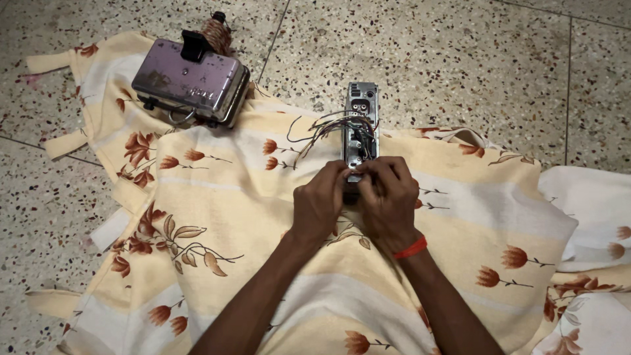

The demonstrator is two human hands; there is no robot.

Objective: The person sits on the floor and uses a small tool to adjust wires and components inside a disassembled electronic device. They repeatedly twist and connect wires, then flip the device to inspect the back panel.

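Between your hands (355,197), both pinched the near end of the strip (360,125), wires (328,128) just beyond.

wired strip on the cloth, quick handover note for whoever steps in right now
Left hand: grips the near end of the long grey wired strip, fingers closed on it.
Right hand: also pinches that near end, alongside the left.
The strip lies lengthwise on the floral cloth, cover off, loose wires spilling to its left.
A metal box sits at the cloth's far left corner, untouched.
Done: strip is opened up. Left: wires remain loose, cover not in view.
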